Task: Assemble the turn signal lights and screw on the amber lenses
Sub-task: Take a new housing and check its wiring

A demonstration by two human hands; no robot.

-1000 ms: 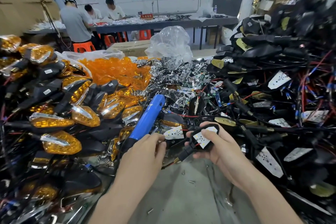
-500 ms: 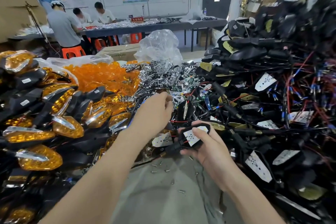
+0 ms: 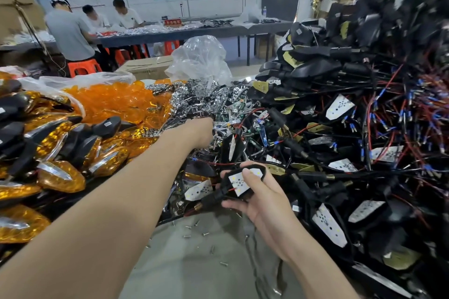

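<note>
the right hand point(image 3: 263, 201) grips a black housing point(image 3: 255, 167) near the middle of the desk point(image 3: 194, 272). its fingers curl under the housing and its thumb presses on the white led board point(image 3: 239, 185) set in it. the housing's stalk point(image 3: 213, 198) points left.

the left hand point(image 3: 200, 133) is stretched far across the desk into a heap of chrome reflectors point(image 3: 194, 99). its fingers are buried among them, so i cannot tell whether they are open or holding one.

left of the reflectors lies a heap of loose amber lenses point(image 3: 114, 102). nearer on the left are finished lights point(image 3: 60, 175), black bodies with amber covers on. the right side is a tall pile point(image 3: 352, 133) of more black shells with white boards and red, blue and black wires.

small screws point(image 3: 206, 234) lie scattered on the bare grey desk between the two arms. beyond the reflectors stand a crumpled clear bag point(image 3: 199, 60) and a cardboard box point(image 3: 143, 67).

far back, three people point(image 3: 69, 31) are at another long desk point(image 3: 170, 34), with orange stools point(image 3: 83, 67) beside them.
</note>
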